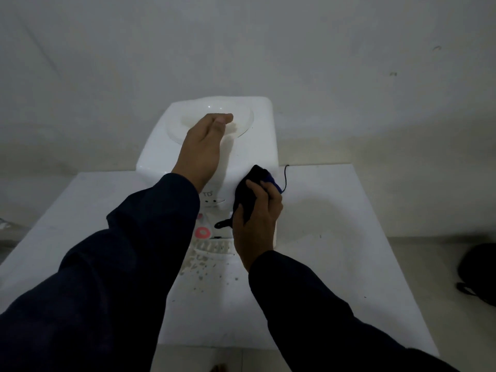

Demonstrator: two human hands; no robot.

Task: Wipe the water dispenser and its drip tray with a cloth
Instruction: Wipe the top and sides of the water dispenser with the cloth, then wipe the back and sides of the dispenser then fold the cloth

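Note:
A white water dispenser [252, 146] stands on a white table against the wall, with no bottle in its round top well. My left hand [204, 149] lies flat on the dispenser's top, fingers together and reaching into the well. My right hand [256, 221] is closed around a dark cloth [248, 194] pressed against the dispenser's front right corner. A red tap [202, 232] shows below the front panel. Under it lies the slotted drip tray [212, 247], partly hidden by my arms.
The white table [335, 237] spreads to both sides, with specks of dirt [206, 267] in front of the drip tray. A thin black cord [286, 178] hangs by the dispenser's right side. A dark bag [480, 275] lies on the floor at the right.

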